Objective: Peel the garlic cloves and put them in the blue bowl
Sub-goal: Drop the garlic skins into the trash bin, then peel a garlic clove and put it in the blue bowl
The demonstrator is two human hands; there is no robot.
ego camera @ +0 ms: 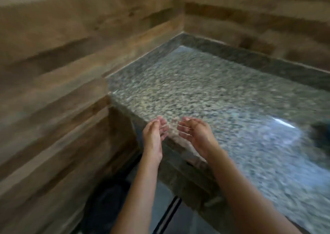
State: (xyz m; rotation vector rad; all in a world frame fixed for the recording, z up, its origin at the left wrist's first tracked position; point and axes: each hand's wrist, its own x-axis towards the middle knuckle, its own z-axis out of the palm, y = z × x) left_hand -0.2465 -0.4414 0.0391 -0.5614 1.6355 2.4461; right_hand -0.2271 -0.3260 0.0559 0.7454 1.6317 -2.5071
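Note:
The frame is blurred by motion. My left hand (155, 131) and my right hand (193, 131) hover side by side over the near left corner of a speckled granite counter (205, 90), palms facing each other, fingers loosely curled, nothing visible in either. No garlic clove is in view. A dark shape (321, 135) at the right edge of the counter is too blurred to name.
Wood-look tiled walls (71, 64) close the counter in at the left and the back. Below the counter's front edge lies a dark round object (105, 203) on the floor and a black bar-like handle (167, 214).

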